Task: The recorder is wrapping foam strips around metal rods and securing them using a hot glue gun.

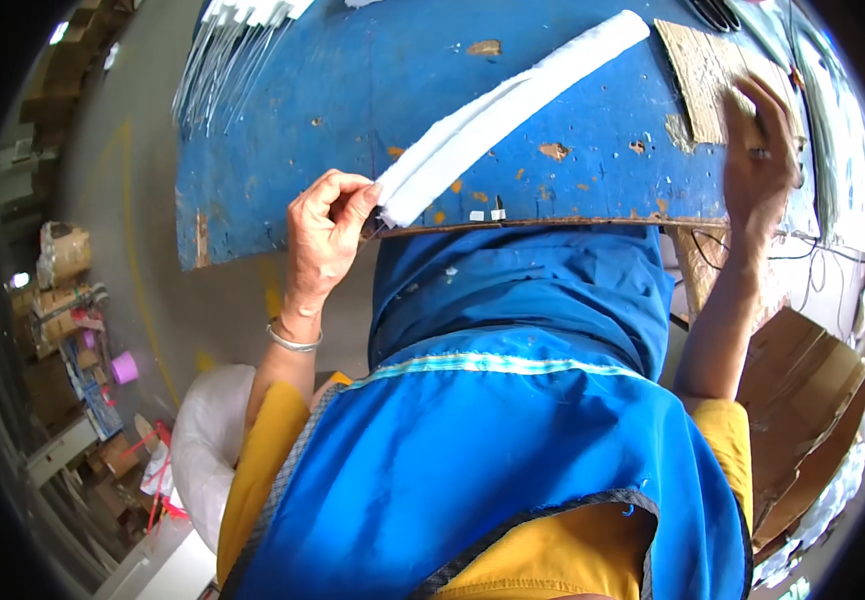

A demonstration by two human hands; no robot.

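White strip [508, 105]: left hand [325, 235] pinches end; right hand [758, 150] flat on cardboard [698, 75].

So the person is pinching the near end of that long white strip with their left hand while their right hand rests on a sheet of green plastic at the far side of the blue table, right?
Not quite. In the head view, the right hand rests on a piece of brown cardboard, not green plastic. The rest holds: the left hand pinches the near end of the long white strip on the blue table.
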